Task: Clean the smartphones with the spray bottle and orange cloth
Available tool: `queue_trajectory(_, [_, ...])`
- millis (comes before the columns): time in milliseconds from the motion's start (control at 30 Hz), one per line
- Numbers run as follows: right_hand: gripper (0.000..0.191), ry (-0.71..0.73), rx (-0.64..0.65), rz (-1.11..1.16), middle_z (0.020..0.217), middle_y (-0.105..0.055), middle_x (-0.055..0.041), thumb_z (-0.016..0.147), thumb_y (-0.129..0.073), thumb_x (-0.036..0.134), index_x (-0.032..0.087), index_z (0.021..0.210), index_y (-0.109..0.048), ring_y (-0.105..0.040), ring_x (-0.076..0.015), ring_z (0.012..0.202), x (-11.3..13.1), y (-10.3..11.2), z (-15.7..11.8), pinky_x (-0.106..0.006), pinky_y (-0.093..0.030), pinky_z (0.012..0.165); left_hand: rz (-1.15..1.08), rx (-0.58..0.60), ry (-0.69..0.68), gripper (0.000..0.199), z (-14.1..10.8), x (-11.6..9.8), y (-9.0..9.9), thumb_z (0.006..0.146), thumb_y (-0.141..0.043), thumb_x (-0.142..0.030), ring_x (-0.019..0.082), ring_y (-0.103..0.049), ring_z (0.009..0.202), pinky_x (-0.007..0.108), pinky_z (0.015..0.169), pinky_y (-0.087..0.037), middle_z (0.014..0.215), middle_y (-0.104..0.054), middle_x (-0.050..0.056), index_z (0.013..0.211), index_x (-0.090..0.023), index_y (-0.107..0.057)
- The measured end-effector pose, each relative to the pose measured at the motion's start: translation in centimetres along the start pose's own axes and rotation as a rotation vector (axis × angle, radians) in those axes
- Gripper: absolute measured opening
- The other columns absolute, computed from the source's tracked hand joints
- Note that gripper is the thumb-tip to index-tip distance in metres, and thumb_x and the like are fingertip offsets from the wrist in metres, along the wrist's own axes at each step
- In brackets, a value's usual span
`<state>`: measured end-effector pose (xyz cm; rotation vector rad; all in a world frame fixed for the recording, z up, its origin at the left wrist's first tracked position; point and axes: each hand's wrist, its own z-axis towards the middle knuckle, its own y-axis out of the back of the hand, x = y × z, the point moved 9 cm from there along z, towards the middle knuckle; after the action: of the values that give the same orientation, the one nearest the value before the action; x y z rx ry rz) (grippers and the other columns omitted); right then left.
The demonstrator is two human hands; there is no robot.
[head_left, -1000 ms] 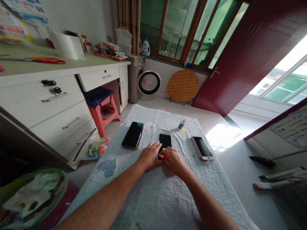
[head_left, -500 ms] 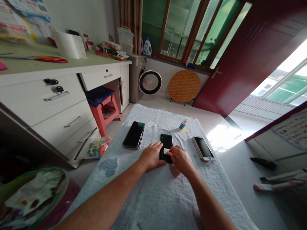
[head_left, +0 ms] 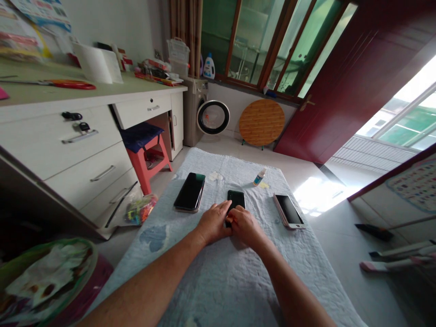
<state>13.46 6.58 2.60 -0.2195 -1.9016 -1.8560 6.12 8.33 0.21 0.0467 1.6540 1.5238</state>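
A black smartphone [head_left: 237, 198] lies back side up on the cloth-covered table, its lower half largely covered by my hands. My left hand [head_left: 214, 224] grips it from the left, fingers along the edge and thumb near the bottom. My right hand [head_left: 245, 227] is bent over the lower part of the phone with its fingers pinched together. What those fingers hold is hidden. A large black phone [head_left: 190, 191] lies to the left. To the right lies a phone with a white front [head_left: 290, 211]. Behind stands a small spray bottle [head_left: 259, 177] with a blue label.
A pale blue quilted cloth [head_left: 218, 281] covers the table. At the left are a bin [head_left: 98, 268], a red stool [head_left: 150, 159] and a white drawer desk [head_left: 91, 141]. A washing machine [head_left: 195, 104] with its door ajar stands behind. A round wooden board [head_left: 261, 122] leans on the wall.
My right hand has slid left across the phone, now covering its white label and the small tan piece seen in its fingers before. My left hand stays in place.
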Motion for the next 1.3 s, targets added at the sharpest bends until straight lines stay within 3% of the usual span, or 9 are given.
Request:
queue_trajectory(200, [0.017,-0.028,-0.008,-0.063,0.080,-0.053,-0.0015,0.084,-0.048,0.012,0.017,0.079,-0.063,-0.048,-0.0101,0.067,-0.6,0.4,1.7,-0.022,-0.031,0.062,-0.025,-0.001,0.072,0.102,-0.1,0.5,0.2,0.064,-0.073,-0.043,0.032,-0.052,0.118,0.039,0.098,-0.043,0.136,-0.052,0.011,0.147,-0.018,-0.020])
queue_trajectory(400, [0.022,-0.056,-0.098,-0.095,0.080,-0.056,-0.0033,0.087,-0.046,0.016,0.017,0.076,-0.065,-0.048,-0.0107,0.066,-1.4,1.1,3.7,-0.023,-0.031,0.062,-0.008,0.015,0.102,0.104,-0.1,0.3,0.3,0.062,-0.074,-0.044,0.033,-0.051,0.120,0.041,0.101,-0.040,0.141,-0.047,0.014,0.147,-0.019,-0.019])
queue_trajectory(533, [0.022,-0.055,-0.089,-0.092,0.080,-0.058,-0.0034,0.087,-0.047,0.016,0.017,0.077,-0.067,-0.049,-0.0108,0.067,-1.7,0.9,4.1,-0.023,-0.031,0.063,-0.005,0.007,0.099,0.102,-0.1,0.3,0.3,0.062,-0.075,-0.044,0.034,-0.050,0.122,0.040,0.102,-0.040,0.143,-0.044,0.015,0.145,-0.017,-0.022])
queue_trajectory(700, [0.019,-0.038,-0.041,-0.062,0.080,-0.058,-0.0026,0.084,-0.050,0.014,0.017,0.081,-0.069,-0.051,-0.0108,0.070,-1.4,0.5,3.0,-0.021,-0.033,0.064,-0.006,-0.001,0.087,0.097,0.0,0.6,0.0,0.062,-0.075,-0.043,0.033,-0.051,0.121,0.041,0.101,-0.041,0.138,-0.050,0.014,0.143,-0.016,-0.028])
queue_trajectory(1000, [0.016,0.037,0.032,0.054,0.076,-0.055,-0.0011,0.083,-0.053,0.014,0.016,0.076,-0.067,-0.051,-0.0105,0.069,-0.1,0.2,-0.1,-0.021,-0.035,0.065,0.047,-0.027,-0.017,0.078,0.2,0.6,-0.6,0.067,-0.071,-0.044,0.031,-0.045,0.129,0.041,0.109,-0.033,0.142,-0.045,0.017,0.133,-0.011,-0.047])
queue_trajectory(1300, [0.014,-0.003,0.026,0.147,0.081,-0.061,-0.0018,0.081,-0.056,0.017,0.019,0.080,-0.069,-0.055,-0.0121,0.074,-2.3,1.0,-1.2,-0.022,-0.037,0.068,0.054,-0.005,0.018,0.082,0.1,0.4,-0.1,0.066,-0.073,-0.049,0.032,-0.045,0.128,0.040,0.108,-0.035,0.143,-0.045,0.016,0.134,-0.011,-0.046])
